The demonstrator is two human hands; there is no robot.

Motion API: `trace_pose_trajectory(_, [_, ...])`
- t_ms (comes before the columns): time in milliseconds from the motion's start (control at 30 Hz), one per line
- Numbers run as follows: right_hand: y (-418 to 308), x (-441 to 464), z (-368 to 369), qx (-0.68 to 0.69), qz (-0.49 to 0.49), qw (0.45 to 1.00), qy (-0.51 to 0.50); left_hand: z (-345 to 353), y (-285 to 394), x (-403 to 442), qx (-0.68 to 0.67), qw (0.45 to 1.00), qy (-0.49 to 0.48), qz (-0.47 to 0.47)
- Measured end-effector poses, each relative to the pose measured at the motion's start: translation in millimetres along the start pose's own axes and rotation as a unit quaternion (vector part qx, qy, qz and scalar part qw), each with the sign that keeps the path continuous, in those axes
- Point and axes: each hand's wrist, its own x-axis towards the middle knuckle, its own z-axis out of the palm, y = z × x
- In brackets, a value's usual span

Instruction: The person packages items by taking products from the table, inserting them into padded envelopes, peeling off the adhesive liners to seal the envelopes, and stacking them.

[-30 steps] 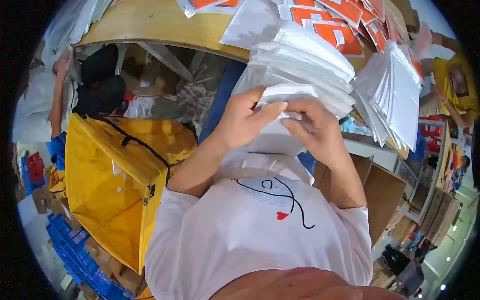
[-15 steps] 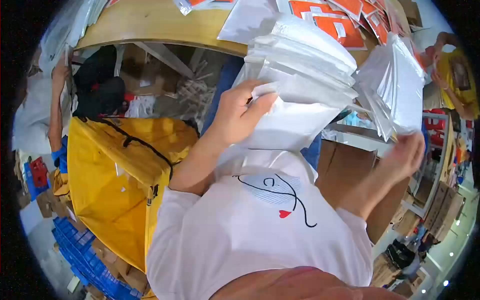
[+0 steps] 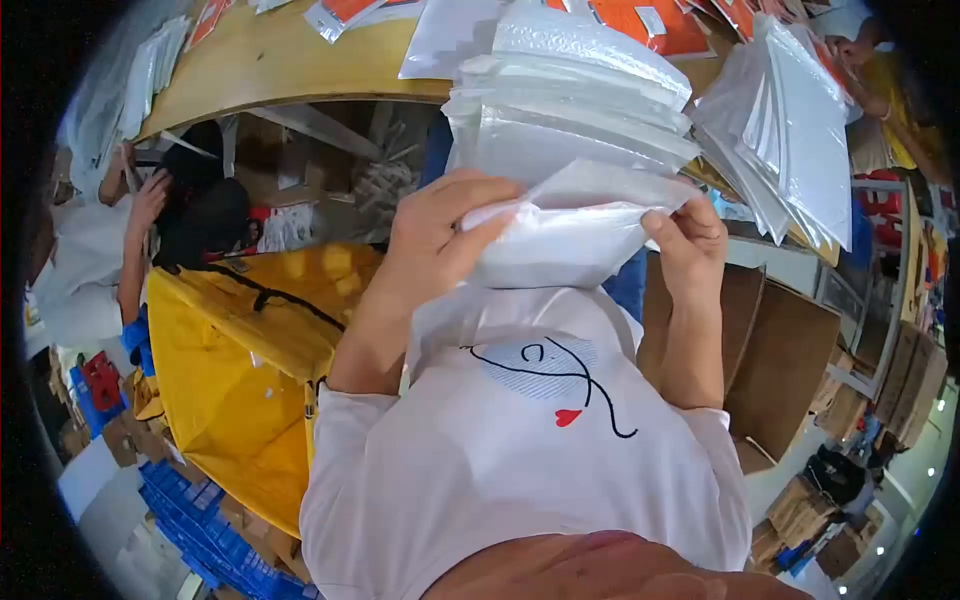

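A white plastic mailer (image 3: 565, 240) lies at the front of the stack, and both hands grip its upper edge. My left hand (image 3: 445, 230) pinches its left corner with the fingers wrapped round it. On the right, my right hand (image 3: 690, 240) holds the other corner between thumb and fingers. The mailer's top edge is raised, partly opened or folded; which one I cannot tell. Behind it rises a thick stack of white bubble mailers (image 3: 580, 90), fanned in layers. More white mailers (image 3: 800, 130) stand in a leaning bundle to the right.
Orange packets (image 3: 665, 28) lie on the wooden table (image 3: 300, 50). A yellow bag (image 3: 235, 370) hangs open at the left, and a cardboard box (image 3: 785, 350) is at the right. Another person's hands (image 3: 148, 200) show at the far left; a person in yellow (image 3: 895, 120) is at the far right.
My right hand moved away to the right, then came back and took the mailer's right corner. My left hand kept hold. The view has shifted slightly.
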Motion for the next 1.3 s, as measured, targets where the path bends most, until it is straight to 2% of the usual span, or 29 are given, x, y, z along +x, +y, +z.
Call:
trace_pose_trajectory(133, [21.3,15.7,-33.1,-0.018,-0.078,0.988,-0.135,-20.4,-9.7,1.2,0.09,0.989,-0.084,0.079])
trace_pose_trajectory(200, [18.7,19.6,-30.5,-0.015,-0.072,0.987,-0.141,-28.3,-8.1,1.4,0.098,0.988,-0.099,0.061])
trace_pose_trajectory(333, [7.7,18.4,-22.3,-0.003,-0.055,0.99,-0.131,-37.7,1.6,8.9,0.113,0.979,-0.17,0.009])
trace_pose_trajectory(467, [-9.3,18.4,-10.8,0.147,0.069,0.987,0.001,-31.3,12.3,16.0,0.042,0.983,-0.175,0.037])
trace_pose_trajectory(500, [-14.2,16.1,-7.2,0.145,0.067,0.987,0.001,-26.2,12.7,15.0,0.041,0.983,-0.174,0.04])
trace_pose_trajectory(567, [-25.9,3.4,3.3,-0.067,0.037,0.997,-0.015,-10.2,13.5,6.7,0.026,0.992,-0.107,-0.056])
trace_pose_trajectory(633, [-33.0,-4.2,10.4,-0.275,-0.001,0.961,-0.03,-1.3,13.9,-0.5,0.014,0.988,-0.038,-0.146])
trace_pose_trajectory(733, [-43.8,10.6,-4.4,-0.246,-0.072,0.967,-0.01,-1.0,12.9,-8.3,-0.056,0.991,-0.036,-0.12])
trace_pose_trajectory(800, [-64.1,33.9,-5.7,-0.034,-0.1,0.985,0.139,0.6,14.9,-15.4,-0.127,0.986,-0.038,-0.101])
trace_pose_trajectory(867, [-81.6,65.0,13.2,-0.117,-0.168,0.969,0.136,-13.8,34.1,-16.4,-0.166,0.983,-0.042,-0.072])
trace_pose_trajectory(900, [-85.2,87.2,21.9,-0.178,-0.167,0.963,0.118,-24.2,43.3,-18.9,-0.141,0.989,-0.012,-0.045])
trace_pose_trajectory(967, [-90.5,137.9,43.2,-0.257,-0.193,0.947,0.011,-62.6,64.5,-29.3,-0.084,0.994,0.053,0.042])
trace_pose_trajectory(1000, [-89.8,165.7,51.9,-0.332,-0.191,0.924,-0.009,-77.6,70.8,-36.4,-0.057,0.977,0.148,0.142])
trace_pose_trajectory(1033, [-88.4,196.4,59.2,-0.405,-0.186,0.895,-0.028,-102.7,81.9,-63.6,0.033,0.95,0.28,0.131])
trace_pose_trajectory(1067, [-79.3,238.6,52.9,-0.478,-0.163,0.857,-0.104,-126.5,110.6,-81.3,0.156,0.916,0.338,0.15])
trace_pose_trajectory(1100, [-60.1,273.7,45.5,-0.552,-0.161,0.812,-0.097,-157.6,138.8,-100.7,0.199,0.919,0.306,0.148])
trace_pose_trajectory(1133, [-38.8,295.8,41.3,-0.622,-0.157,0.762,-0.088,-218.3,146.9,-170.8,0.296,0.796,0.522,0.079])
trace_pose_trajectory(1200, [-12.6,305.7,41.9,-0.646,-0.017,0.757,-0.098,-199.5,189.4,-170.1,0.389,0.653,0.649,0.031])
trace_pose_trajectory(1233, [5.6,308.2,35.9,-0.644,-0.019,0.758,-0.098,-192.3,202.4,-167.3,0.466,0.614,0.637,-0.022])
trace_pose_trajectory(1300, [31.1,312.1,18.5,-0.764,-0.057,0.632,-0.115,-216.9,197.4,-196.9,0.633,0.526,0.566,-0.035])
